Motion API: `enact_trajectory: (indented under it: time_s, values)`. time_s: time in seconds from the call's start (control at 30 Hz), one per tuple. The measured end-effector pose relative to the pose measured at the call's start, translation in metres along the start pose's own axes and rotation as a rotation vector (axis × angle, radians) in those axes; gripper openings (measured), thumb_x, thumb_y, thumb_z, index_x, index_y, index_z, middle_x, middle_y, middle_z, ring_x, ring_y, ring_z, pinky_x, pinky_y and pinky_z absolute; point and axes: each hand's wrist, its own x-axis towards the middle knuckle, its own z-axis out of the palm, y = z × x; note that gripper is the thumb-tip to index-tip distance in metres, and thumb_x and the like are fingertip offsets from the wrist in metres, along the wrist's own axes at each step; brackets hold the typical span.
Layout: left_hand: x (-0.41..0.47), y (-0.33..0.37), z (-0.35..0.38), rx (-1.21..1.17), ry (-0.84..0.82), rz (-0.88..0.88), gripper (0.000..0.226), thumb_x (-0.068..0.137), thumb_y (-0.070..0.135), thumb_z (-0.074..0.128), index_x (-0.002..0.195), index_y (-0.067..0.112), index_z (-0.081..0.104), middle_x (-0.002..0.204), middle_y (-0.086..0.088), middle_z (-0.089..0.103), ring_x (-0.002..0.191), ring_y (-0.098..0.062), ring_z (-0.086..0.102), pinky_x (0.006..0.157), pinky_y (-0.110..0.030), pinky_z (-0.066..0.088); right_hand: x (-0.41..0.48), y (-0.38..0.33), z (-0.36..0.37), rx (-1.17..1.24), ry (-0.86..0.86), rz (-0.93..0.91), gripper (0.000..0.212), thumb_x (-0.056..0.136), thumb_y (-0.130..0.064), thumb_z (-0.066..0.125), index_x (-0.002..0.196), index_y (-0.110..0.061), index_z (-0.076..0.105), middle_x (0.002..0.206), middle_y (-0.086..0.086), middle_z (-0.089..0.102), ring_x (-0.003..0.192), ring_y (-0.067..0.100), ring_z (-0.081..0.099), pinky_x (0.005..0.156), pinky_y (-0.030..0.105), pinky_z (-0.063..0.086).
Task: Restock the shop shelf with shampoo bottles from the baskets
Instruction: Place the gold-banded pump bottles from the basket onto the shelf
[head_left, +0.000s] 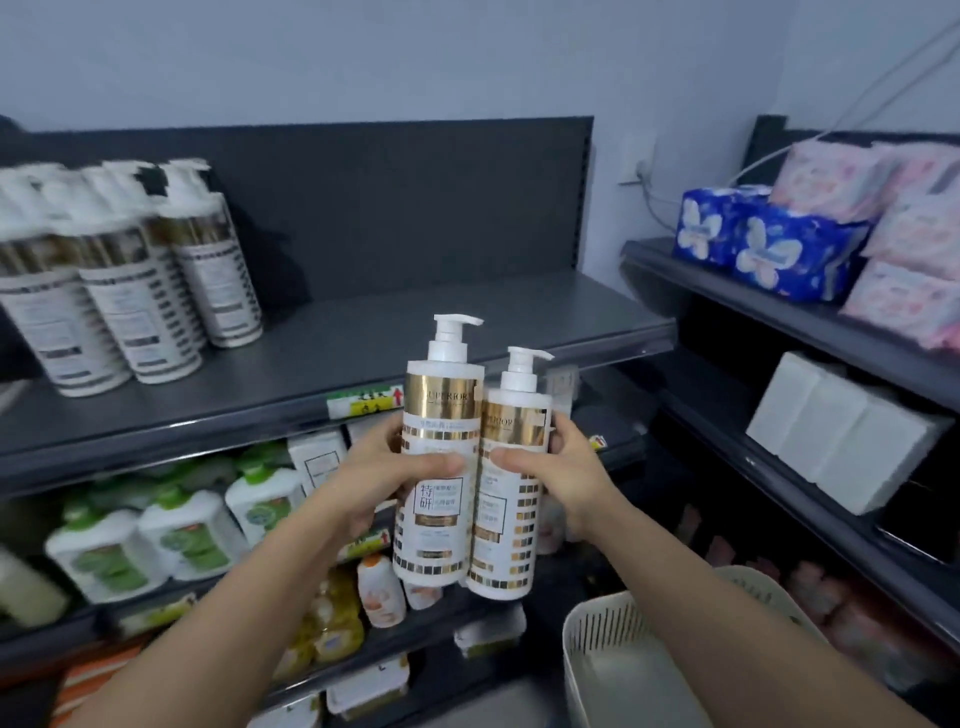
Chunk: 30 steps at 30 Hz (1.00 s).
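My left hand (374, 475) grips a white and gold pump shampoo bottle (439, 519) around its middle. My right hand (561, 470) grips a second, slightly smaller-looking matching bottle (506, 540) beside it. Both bottles are upright, touching side by side, held in front of the dark top shelf (415, 332). Several matching bottles (140, 291) stand at the left end of that shelf; its middle and right part is bare. A cream plastic basket (613, 654) sits low at the right, under my right forearm, and looks empty inside.
Lower shelves hold green-capped white bottles (171, 535) and small yellow and orange bottles (337, 608). A second shelf unit at the right carries blue packs (769, 244), pink packs (914, 234) and white boxes (836, 436). Cables hang on the wall behind.
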Motion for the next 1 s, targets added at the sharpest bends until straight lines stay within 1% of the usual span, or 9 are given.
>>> enact_trajectory:
  time_s: [0.1, 0.23, 0.4, 0.5, 0.67, 0.77, 0.83, 0.93, 1.0]
  values:
    - [0.001, 0.021, -0.039, 0.039, 0.051, 0.082, 0.070, 0.045, 0.031, 0.091, 0.108, 0.023, 0.063, 0.100, 0.003, 0.075, 0.090, -0.018, 0.072, 0.076, -0.035, 0.055, 0.016, -0.027, 0.032, -0.041, -0.044, -0.067, 0.052, 0.067, -0.011, 0.087, 0.109, -0.025, 0.059, 0.106, -0.003, 0.073, 0.095, 0.013, 0.070, 0.084, 0.037, 0.056]
    - [0.005, 0.044, -0.092, 0.038, 0.119, 0.176, 0.058, 0.057, 0.013, 0.089, 0.109, 0.018, 0.064, 0.102, -0.002, 0.075, 0.093, -0.021, 0.072, 0.079, -0.038, 0.057, 0.041, -0.063, 0.077, -0.057, -0.098, -0.173, 0.052, 0.066, -0.011, 0.087, 0.108, -0.024, 0.059, 0.106, -0.003, 0.074, 0.094, 0.011, 0.071, 0.083, 0.034, 0.056]
    - [0.011, 0.067, -0.151, 0.019, 0.213, 0.283, 0.055, 0.055, 0.013, 0.082, 0.106, 0.019, 0.064, 0.097, 0.004, 0.076, 0.088, -0.012, 0.072, 0.067, -0.023, 0.056, 0.069, -0.106, 0.136, -0.037, -0.125, -0.283, 0.055, 0.066, -0.008, 0.086, 0.111, -0.020, 0.059, 0.103, -0.002, 0.073, 0.092, 0.012, 0.071, 0.075, 0.030, 0.055]
    - [0.013, 0.078, -0.184, 0.000, 0.248, 0.319, 0.054, 0.057, 0.007, 0.079, 0.107, 0.016, 0.062, 0.091, 0.005, 0.076, 0.082, -0.009, 0.072, 0.061, -0.020, 0.056, 0.086, -0.125, 0.168, -0.017, -0.141, -0.331, 0.057, 0.065, -0.007, 0.087, 0.113, -0.018, 0.058, 0.105, -0.002, 0.072, 0.093, 0.011, 0.070, 0.076, 0.027, 0.055]
    - [0.013, 0.083, -0.235, 0.053, 0.367, 0.337, 0.059, 0.051, 0.015, 0.088, 0.104, 0.021, 0.063, 0.096, 0.006, 0.076, 0.089, -0.012, 0.072, 0.077, -0.031, 0.055, 0.108, -0.146, 0.213, -0.006, -0.208, -0.369, 0.056, 0.065, -0.008, 0.087, 0.112, -0.021, 0.057, 0.106, -0.004, 0.071, 0.094, 0.009, 0.069, 0.074, 0.023, 0.053]
    - [0.011, 0.084, -0.255, 0.063, 0.399, 0.342, 0.057, 0.056, 0.009, 0.086, 0.107, 0.019, 0.063, 0.098, 0.004, 0.075, 0.090, -0.013, 0.072, 0.075, -0.029, 0.055, 0.120, -0.154, 0.235, -0.016, -0.262, -0.392, 0.057, 0.065, -0.008, 0.087, 0.110, -0.023, 0.057, 0.106, -0.005, 0.071, 0.095, 0.009, 0.068, 0.077, 0.026, 0.054]
    - [0.011, 0.083, -0.267, 0.067, 0.423, 0.345, 0.065, 0.051, 0.010, 0.090, 0.109, 0.018, 0.062, 0.100, 0.003, 0.075, 0.091, -0.013, 0.071, 0.076, -0.029, 0.053, 0.129, -0.157, 0.248, -0.027, -0.303, -0.401, 0.058, 0.064, -0.008, 0.087, 0.110, -0.025, 0.057, 0.107, -0.006, 0.071, 0.097, 0.010, 0.068, 0.081, 0.030, 0.055]
    - [0.007, 0.077, -0.284, 0.073, 0.470, 0.339, 0.077, 0.043, 0.027, 0.090, 0.114, 0.017, 0.062, 0.105, 0.000, 0.074, 0.096, -0.017, 0.071, 0.083, -0.035, 0.053, 0.140, -0.158, 0.265, -0.048, -0.362, -0.411, 0.060, 0.063, -0.008, 0.088, 0.111, -0.026, 0.057, 0.107, -0.006, 0.071, 0.098, 0.010, 0.068, 0.084, 0.031, 0.056]
    - [0.005, 0.075, -0.293, 0.084, 0.491, 0.335, 0.077, 0.043, 0.030, 0.089, 0.114, 0.019, 0.062, 0.105, 0.001, 0.074, 0.096, -0.016, 0.071, 0.082, -0.033, 0.053, 0.149, -0.158, 0.276, -0.068, -0.395, -0.418, 0.062, 0.063, -0.008, 0.088, 0.115, -0.024, 0.057, 0.107, -0.006, 0.071, 0.098, 0.009, 0.068, 0.084, 0.031, 0.055]
